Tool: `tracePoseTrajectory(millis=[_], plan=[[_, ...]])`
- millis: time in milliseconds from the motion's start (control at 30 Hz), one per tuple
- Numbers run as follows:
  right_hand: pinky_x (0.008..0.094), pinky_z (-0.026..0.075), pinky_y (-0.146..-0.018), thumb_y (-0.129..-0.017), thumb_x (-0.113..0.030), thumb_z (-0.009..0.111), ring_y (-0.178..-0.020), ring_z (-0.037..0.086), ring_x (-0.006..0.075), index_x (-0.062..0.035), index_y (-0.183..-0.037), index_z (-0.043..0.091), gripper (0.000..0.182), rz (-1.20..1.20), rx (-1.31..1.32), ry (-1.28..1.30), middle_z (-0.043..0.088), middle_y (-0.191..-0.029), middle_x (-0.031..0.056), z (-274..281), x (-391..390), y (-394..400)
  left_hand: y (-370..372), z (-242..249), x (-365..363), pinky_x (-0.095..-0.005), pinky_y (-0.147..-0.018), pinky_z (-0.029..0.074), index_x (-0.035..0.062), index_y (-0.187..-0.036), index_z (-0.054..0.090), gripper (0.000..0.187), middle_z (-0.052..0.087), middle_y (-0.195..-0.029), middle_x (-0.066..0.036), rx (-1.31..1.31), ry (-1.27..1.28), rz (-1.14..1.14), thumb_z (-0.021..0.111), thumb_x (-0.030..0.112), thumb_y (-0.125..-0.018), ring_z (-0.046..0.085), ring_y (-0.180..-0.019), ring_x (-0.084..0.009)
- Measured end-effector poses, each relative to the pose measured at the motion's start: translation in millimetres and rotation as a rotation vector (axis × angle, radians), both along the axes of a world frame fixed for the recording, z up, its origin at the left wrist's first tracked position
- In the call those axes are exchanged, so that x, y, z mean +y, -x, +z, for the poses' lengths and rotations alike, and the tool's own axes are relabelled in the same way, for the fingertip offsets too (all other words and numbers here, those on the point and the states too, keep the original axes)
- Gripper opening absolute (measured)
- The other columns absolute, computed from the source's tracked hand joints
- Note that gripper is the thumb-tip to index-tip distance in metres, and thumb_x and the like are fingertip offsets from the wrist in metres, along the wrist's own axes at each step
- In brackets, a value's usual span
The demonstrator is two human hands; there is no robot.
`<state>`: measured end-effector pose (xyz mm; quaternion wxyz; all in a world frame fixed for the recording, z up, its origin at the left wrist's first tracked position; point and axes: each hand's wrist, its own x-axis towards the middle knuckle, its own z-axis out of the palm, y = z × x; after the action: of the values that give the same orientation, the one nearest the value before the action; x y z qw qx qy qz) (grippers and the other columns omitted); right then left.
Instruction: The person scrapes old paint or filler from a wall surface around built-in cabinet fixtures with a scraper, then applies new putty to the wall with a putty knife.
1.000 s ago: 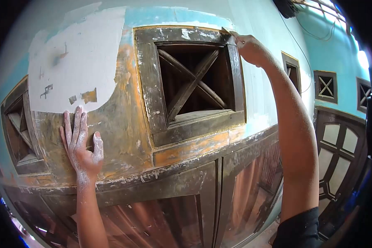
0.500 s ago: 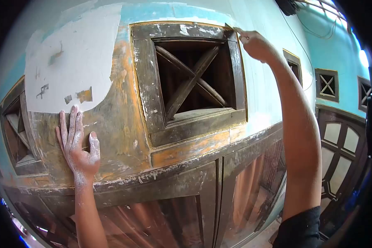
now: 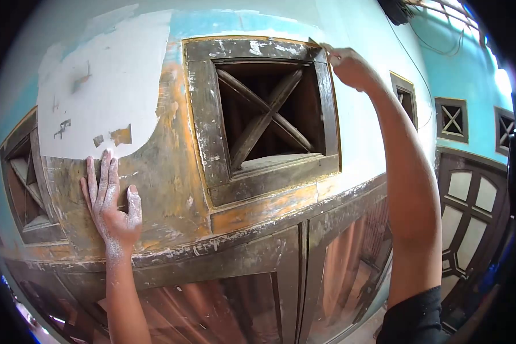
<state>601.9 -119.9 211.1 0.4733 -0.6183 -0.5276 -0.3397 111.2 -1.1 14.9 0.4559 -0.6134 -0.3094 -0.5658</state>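
My left hand (image 3: pixel 114 215), dusted with white powder, lies flat with spread fingers on the bare brownish wall (image 3: pixel 160 166). Its fingertips touch the lower edge of a white filler patch (image 3: pixel 106 74). Up at the top right corner of a dark wooden vent frame (image 3: pixel 218 186), my right hand (image 3: pixel 350 69) grips what looks like a putty knife (image 3: pixel 315 43). The thin blade points up and left against the frame's corner; most of the handle is hidden in my fist. White specks and worn patches mark the frame, and two crossed bars (image 3: pixel 269 112) fill its opening.
Below runs a dark wooden ledge (image 3: pixel 241 226) above glazed panels with reddish curtains (image 3: pixel 212 309). Another crossed vent (image 3: pixel 26 178) sits at the left. On the right are a turquoise wall (image 3: pixel 464 74), small vents (image 3: pixel 452 119) and a dark panelled door (image 3: pixel 467 218).
The whole view has shifted slightly. My left hand stays flat on the wall, and my right hand remains at the frame's corner with the putty knife, moved very little.
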Motion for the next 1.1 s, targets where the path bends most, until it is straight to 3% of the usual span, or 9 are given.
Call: tracePoseTrajectory(millis=[67,400,433,567,700,833,933,1033,1100], plan=[[0.0378,0.045,-0.048,-0.108,-0.029,0.048,-0.053,0.053,0.0165,-0.0048,-0.124,0.071,0.037,0.003,-0.090,-0.040,0.063,-0.071,0.0098,-7.0,3.3,-3.1,-1.1,-0.2,-1.3,-0.0601,-0.127,0.014,0.0055,-0.153,0.052,0.064,0.046,-0.164,-0.008,-0.003,0.006,-0.008,0.062,0.017,-0.091,0.028,-0.158,-0.0387],[0.0354,0.039,-0.041,-0.108,-0.027,0.049,-0.047,0.047,0.0136,-0.0057,-0.124,0.071,0.035,0.048,0.047,-0.049,0.057,-0.067,0.0050,-3.7,1.9,10.7,1.0,0.1,0.3,-0.0605,-0.126,0.015,0.0048,-0.151,0.053,0.063,0.047,-0.164,-0.008,0.002,0.006,-0.016,0.063,0.017,-0.090,0.029,-0.157,-0.0393],[0.0388,0.051,-0.053,-0.109,-0.027,0.046,-0.056,0.059,0.0169,-0.0086,-0.127,0.070,0.035,0.033,0.087,0.028,0.068,-0.077,0.0111,-8.8,-9.9,22.1,1.3,-0.4,-0.1,-0.0605,-0.126,0.015,0.0048,-0.151,0.053,0.063,0.047,-0.164,-0.008,-0.001,0.011,-0.016,0.063,0.017,-0.090,0.029,-0.157,-0.0393],[0.0432,0.056,-0.069,-0.109,-0.028,0.047,-0.070,0.069,0.0235,-0.0086,-0.130,0.070,0.037,-0.022,0.006,-0.007,0.074,-0.088,0.0165,-15.9,-7.1,20.2,-0.5,0.7,-2.0,-0.0601,-0.126,0.016,0.0042,-0.151,0.054,0.063,0.047,-0.163,-0.008,-0.003,0.008,-0.021,0.064,0.017,-0.090,0.030,-0.157,-0.0394],[0.0435,0.056,-0.071,-0.108,-0.027,0.048,-0.073,0.070,0.0249,-0.0102,-0.134,0.070,0.038,0.003,0.021,-0.049,0.075,-0.090,0.0180,-20.5,-3.3,20.7,1.3,0.1,0.4,-0.0600,-0.126,0.016,0.0045,-0.152,0.053,0.064,0.047,-0.163,-0.007,0.004,-0.001,-0.022,0.063,0.017,-0.090,0.030,-0.157,-0.0390],[0.0411,0.055,-0.064,-0.106,-0.030,0.054,-0.062,0.063,0.0227,-0.0055,-0.134,0.069,0.040,0.030,0.081,-0.011,0.071,-0.080,0.0147,-18.9,-4.3,22.0,-0.2,0.5,2.0,-0.0605,-0.126,0.015,0.0044,-0.152,0.053,0.064,0.047,-0.164,-0.007,-0.005,-0.013,-0.009,0.063,0.017,-0.090,0.030,-0.157,-0.0390],[0.0467,0.055,-0.085,-0.105,-0.028,0.055,-0.079,0.068,0.0356,-0.0060,-0.136,0.068,0.040,0.008,-0.074,-0.126,0.074,-0.091,0.0221,-22.4,7.4,14.0,-3.4,0.0,0.6,-0.0608,-0.126,0.015,0.0044,-0.152,0.053,0.064,0.047,-0.164,-0.008,-0.018,-0.003,-0.007,0.063,0.016,-0.089,0.030,-0.157,-0.0391],[0.0465,0.055,-0.084,-0.105,-0.026,0.054,-0.080,0.069,0.0346,-0.0065,-0.137,0.068,0.040,-0.044,-0.123,-0.093,0.074,-0.090,0.0225,-23.6,0.3,23.6,-2.6,0.3,-0.1,-0.0608,-0.126,0.015,0.0048,-0.152,0.053,0.064,0.046,-0.164,-0.008,-0.020,-0.011,0.002,0.062,0.016,-0.089,0.030,-0.157,-0.0392],[0.0485,0.059,-0.081,-0.104,-0.021,0.050,-0.089,0.074,0.0365,-0.0117,-0.130,0.072,0.035,-0.076,-0.103,-0.059,0.075,-0.104,0.0234,-21.1,4.0,22.0,-4.2,0.5,-2.2,-0.0607,-0.126,0.016,0.0049,-0.152,0.053,0.064,0.047,-0.164,-0.008,-0.025,0.006,-0.012,0.062,0.016,-0.089,0.030,-0.157,-0.0391]])
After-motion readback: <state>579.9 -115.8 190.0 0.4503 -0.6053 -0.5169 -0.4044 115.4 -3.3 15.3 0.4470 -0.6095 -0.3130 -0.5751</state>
